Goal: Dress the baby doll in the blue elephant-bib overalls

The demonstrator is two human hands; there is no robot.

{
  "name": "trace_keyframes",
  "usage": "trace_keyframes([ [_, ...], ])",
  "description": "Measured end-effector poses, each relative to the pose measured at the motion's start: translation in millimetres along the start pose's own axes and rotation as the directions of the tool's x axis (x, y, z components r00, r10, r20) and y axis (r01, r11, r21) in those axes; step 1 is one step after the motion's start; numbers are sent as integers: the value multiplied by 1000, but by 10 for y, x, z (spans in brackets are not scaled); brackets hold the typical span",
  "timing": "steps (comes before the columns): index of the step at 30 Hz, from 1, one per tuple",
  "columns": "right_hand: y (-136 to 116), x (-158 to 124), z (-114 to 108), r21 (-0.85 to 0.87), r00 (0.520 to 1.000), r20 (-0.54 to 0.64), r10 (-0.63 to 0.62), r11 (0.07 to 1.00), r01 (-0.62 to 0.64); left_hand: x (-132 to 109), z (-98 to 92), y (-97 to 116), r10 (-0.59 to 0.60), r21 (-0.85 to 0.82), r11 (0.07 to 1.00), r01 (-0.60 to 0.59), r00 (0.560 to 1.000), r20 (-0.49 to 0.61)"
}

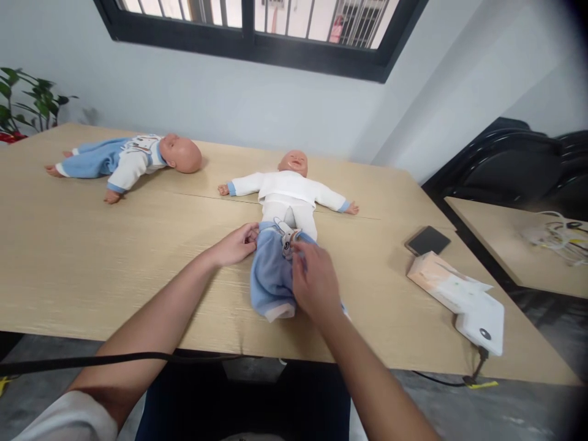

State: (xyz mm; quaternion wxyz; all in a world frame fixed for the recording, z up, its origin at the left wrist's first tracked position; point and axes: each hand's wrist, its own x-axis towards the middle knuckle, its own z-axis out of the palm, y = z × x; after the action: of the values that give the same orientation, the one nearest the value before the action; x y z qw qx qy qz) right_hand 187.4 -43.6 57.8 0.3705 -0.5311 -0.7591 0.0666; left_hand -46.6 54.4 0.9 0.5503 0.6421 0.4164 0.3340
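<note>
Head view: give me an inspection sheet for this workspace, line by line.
Surface: light wood-grain table, seam running across.
Job's things: doll in a white top, on its back, arms spread; blue trousers drawn over its lower legs.
Clutter: second doll, dressed, lying far left; phone, tissue pack and white device at the right.
Grippers: left hand pinches the trousers' waistband; right hand lies on the trousers, grip hidden.
Cables: black cable below the near table edge; thin lead under the white device.
Surroundings: window, plant, black chairs, side table with wires.
</note>
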Motion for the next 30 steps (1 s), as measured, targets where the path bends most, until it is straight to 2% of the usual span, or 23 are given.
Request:
trace_keyframes([
  [3,119,509,206,-92,990,135,47,995,-35,10,15,-3,-61,-65,996,58,997,-51],
  [5,159,719,350,-187,968,229,100,981,-57,17,20,-21,-71,-67,996,66,994,-86],
  [8,192,839,506,-261,938,306,161,962,-80,45,33,-68,-43,-23,999,40,989,-140],
  [11,244,834,581,-236,926,348,149,969,-67,105,47,-118,-21,-11,1000,20,981,-192],
  [17,348,858,550,-175,929,365,62,985,3,344,-44,-109,5,21,1000,0,965,-261],
  [21,330,996,394,-52,870,468,155,988,-148,566,-148,14,71,98,994,-42,949,-308],
  [23,327,1077,335,-38,834,523,172,983,-179,650,-156,66,89,121,991,-53,943,-320],
  [26,371,1160,341,-43,802,591,83,997,-72,667,-130,72,65,96,995,-37,953,-296],
  [30,491,1127,472,11,846,516,-133,989,149,452,-207,20,-24,20,999,29,977,-213],
])
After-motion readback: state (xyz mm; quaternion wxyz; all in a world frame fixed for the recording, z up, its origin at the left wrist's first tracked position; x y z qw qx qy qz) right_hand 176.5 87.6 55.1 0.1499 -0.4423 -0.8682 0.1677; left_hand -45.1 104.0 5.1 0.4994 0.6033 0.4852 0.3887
